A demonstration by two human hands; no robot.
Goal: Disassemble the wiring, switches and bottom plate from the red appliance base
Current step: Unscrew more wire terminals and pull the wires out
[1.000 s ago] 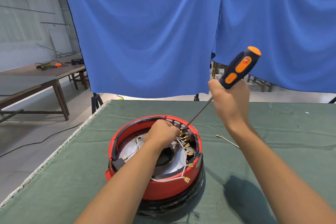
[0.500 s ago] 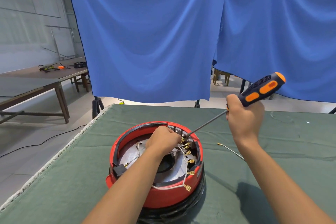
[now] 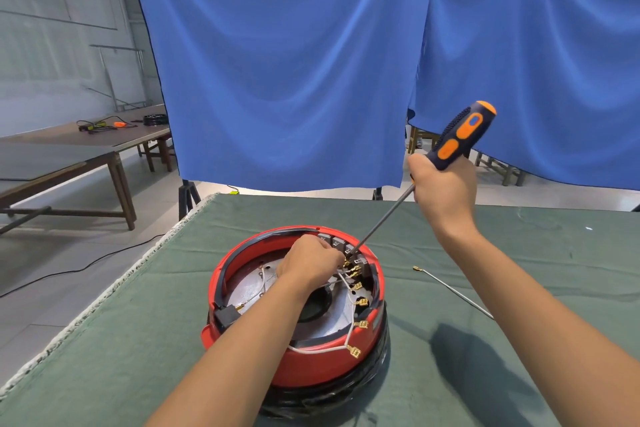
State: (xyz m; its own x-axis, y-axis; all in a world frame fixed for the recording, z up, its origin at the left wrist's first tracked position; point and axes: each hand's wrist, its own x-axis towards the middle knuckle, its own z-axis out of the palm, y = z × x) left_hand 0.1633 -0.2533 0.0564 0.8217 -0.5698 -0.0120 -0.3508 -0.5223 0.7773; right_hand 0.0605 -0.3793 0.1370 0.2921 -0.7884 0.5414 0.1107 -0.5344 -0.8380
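My right hand (image 3: 441, 187) has a closed grip round the lower end of the screwdriver (image 3: 457, 137), right of centre in the frame; its black-and-orange handle sticks up past my knuckles toward the upper right. The steel shaft slants down and left from that grip, and its tip sits among the brass spade terminals (image 3: 353, 272) at the far right inside of the red appliance base (image 3: 308, 364). My left hand (image 3: 310, 262) is curled down inside the base right beside that tip, fingers bent over the wiring; I cannot tell what they pinch, since the knuckles hide it. White wires (image 3: 320, 350) with brass ends trail over the near rim. The base sits bottom-up at lower centre on the worktop (image 3: 138, 340), which is covered in green cloth, with the grey metal bottom plate (image 3: 249, 288) exposed inside the rim. A loose thin wire (image 3: 453, 291) lies on the cloth to the right of the base, apart from it. Blue curtains (image 3: 294, 62) hang behind.
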